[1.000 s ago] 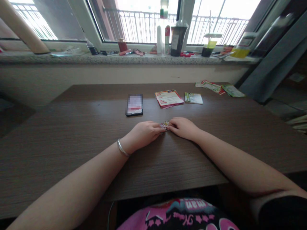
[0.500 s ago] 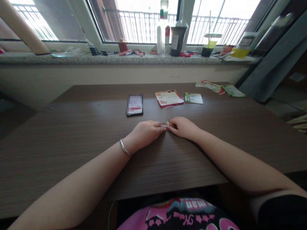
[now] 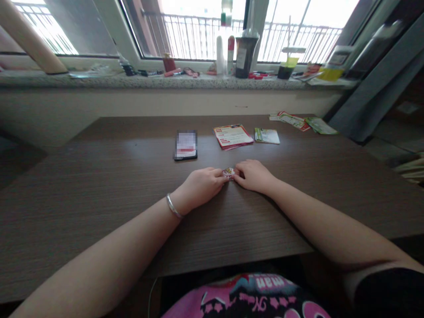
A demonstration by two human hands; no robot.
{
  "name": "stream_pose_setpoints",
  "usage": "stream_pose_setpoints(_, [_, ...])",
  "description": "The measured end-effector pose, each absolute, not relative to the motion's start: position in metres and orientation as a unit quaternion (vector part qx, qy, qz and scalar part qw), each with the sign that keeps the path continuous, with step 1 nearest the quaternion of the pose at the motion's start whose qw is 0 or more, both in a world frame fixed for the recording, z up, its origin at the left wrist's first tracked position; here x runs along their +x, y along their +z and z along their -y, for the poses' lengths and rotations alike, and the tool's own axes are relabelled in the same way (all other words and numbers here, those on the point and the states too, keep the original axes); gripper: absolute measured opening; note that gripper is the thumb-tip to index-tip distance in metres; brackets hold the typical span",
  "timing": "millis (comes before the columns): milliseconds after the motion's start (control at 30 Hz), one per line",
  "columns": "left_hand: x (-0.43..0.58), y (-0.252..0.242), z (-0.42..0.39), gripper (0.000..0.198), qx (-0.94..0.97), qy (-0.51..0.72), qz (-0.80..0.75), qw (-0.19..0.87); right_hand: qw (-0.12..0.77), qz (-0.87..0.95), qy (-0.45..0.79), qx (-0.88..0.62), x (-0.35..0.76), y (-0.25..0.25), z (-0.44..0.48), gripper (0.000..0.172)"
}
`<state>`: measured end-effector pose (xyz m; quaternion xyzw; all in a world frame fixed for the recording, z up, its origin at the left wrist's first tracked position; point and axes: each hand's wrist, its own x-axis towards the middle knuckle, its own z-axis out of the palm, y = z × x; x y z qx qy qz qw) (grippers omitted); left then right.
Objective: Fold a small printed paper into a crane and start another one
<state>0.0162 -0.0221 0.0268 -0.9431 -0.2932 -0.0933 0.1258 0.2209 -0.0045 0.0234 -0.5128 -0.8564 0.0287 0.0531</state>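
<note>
Both of my hands rest on the dark wooden table point(image 3: 99, 176) and meet at its middle. My left hand point(image 3: 202, 185), with a silver bangle on the wrist, pinches one side of a small folded colourful paper point(image 3: 228, 172). My right hand point(image 3: 253, 175) pinches its other side. The fingers of both hands are curled and pressed onto the paper, which lies low against the tabletop and is mostly hidden between the fingertips.
A phone point(image 3: 185, 145) lies beyond my hands. A red-and-white leaflet stack point(image 3: 232, 135) and a green leaflet point(image 3: 266, 135) lie to its right, with more leaflets point(image 3: 303, 122) at the far right. The windowsill point(image 3: 99, 81) carries bottles, cups and small items.
My hands have barely moved; the fingers have shifted slightly on the small folded paper, and the view has dipped a touch.
</note>
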Motion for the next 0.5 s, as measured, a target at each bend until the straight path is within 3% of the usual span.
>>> stream_pose_setpoints(167, [0.0165, 0.0242, 0.0223, 0.022, -0.943, -0.097, 0.294, 0.124, 0.038, 0.849, 0.038, -0.525, 0.2236, 0.0242, 0.0028, 0.033])
stream_pose_setpoints(500, [0.0198, 0.024, 0.0234, 0.025, -0.948, -0.087, 0.286, 0.111, 0.048, 0.851, 0.032, -0.521, 0.2238, 0.0226, 0.0025, 0.032])
